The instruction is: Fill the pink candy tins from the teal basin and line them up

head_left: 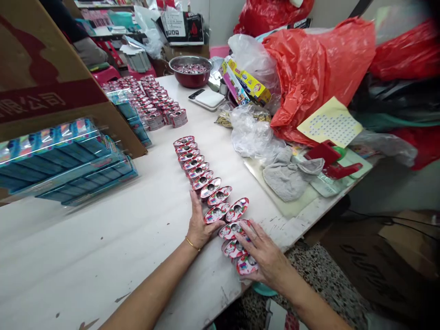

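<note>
A line of small oval containers (pixel 202 179), red-sided with printed tops and a round hole in each, runs along the white table. My left hand (pixel 199 224), a thin gold bracelet at its wrist, is curved around the near end of this line. Its thumb presses the front of an oval container (pixel 217 213) and its fingers lie along the left side. My right hand (pixel 266 254) grips several nearer containers (pixel 234 248) by the table edge, fingertips over their tops and thumb at the closest one. One more container (pixel 238 209) stands just right of the line, between both hands.
More oval containers (pixel 154 103) stand grouped behind. Wrapped blue packs (pixel 65 156) and a large carton (pixel 44 78) are at left. A metal bowl (pixel 191 81), a scale (pixel 208 98), a grey cloth (pixel 288 174), a red tape dispenser (pixel 332 158) and red bags (pixel 323 59) lie behind and right.
</note>
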Demonstrator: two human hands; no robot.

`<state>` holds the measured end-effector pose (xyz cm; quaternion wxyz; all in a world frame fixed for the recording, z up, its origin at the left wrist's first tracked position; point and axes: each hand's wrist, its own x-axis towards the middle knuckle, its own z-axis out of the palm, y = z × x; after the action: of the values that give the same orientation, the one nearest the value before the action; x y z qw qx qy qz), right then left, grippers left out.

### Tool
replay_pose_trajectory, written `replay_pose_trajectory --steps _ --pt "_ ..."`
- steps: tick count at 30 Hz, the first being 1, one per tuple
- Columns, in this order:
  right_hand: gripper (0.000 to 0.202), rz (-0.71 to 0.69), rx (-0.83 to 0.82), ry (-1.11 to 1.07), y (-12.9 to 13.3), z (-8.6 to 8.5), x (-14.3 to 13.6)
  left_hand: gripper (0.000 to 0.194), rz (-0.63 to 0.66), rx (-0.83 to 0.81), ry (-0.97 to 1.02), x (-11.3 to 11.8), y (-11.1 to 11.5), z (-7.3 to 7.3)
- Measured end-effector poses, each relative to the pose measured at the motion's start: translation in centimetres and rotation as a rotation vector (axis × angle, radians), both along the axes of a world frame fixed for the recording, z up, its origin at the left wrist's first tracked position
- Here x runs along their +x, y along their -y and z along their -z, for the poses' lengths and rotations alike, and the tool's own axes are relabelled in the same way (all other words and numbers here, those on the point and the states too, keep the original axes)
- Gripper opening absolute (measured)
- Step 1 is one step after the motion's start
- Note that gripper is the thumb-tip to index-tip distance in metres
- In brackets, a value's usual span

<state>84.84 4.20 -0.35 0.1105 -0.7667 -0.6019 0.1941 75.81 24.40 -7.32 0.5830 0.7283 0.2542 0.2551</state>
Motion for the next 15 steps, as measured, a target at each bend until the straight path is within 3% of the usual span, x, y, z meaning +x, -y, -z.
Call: replay_pose_trajectory --steps 3,5,8,11,15 --pt "0.094 0.058 0.047 -0.063 0.5 -0.7 0.5 0.116 -0.008 -0.011 0.005 -1.4 1.4 -0.2" --pt "0.087 0.182 0.146 -0.195 0.6 -0.7 1.5 0.109 0.014 -0.058 0.033 -2.9 2.8 -0.3" --pt "0.076 0.394 0.297 -0.439 -0.7 0.6 3.6 0.113 0.077 -0.099 0.055 -4.3 5.4 -0.8" --pt "0.072 0.467 0.338 -0.606 -2.9 3.0 4.4 0.119 0.047 -0.135 0.04 -3.7 7.6 -1.5" --pt "0.071 0.565 0.395 -0.641 -4.5 4.9 3.0 0.103 -0.021 -0.148 0.059 -1.5 9.4 -2.4"
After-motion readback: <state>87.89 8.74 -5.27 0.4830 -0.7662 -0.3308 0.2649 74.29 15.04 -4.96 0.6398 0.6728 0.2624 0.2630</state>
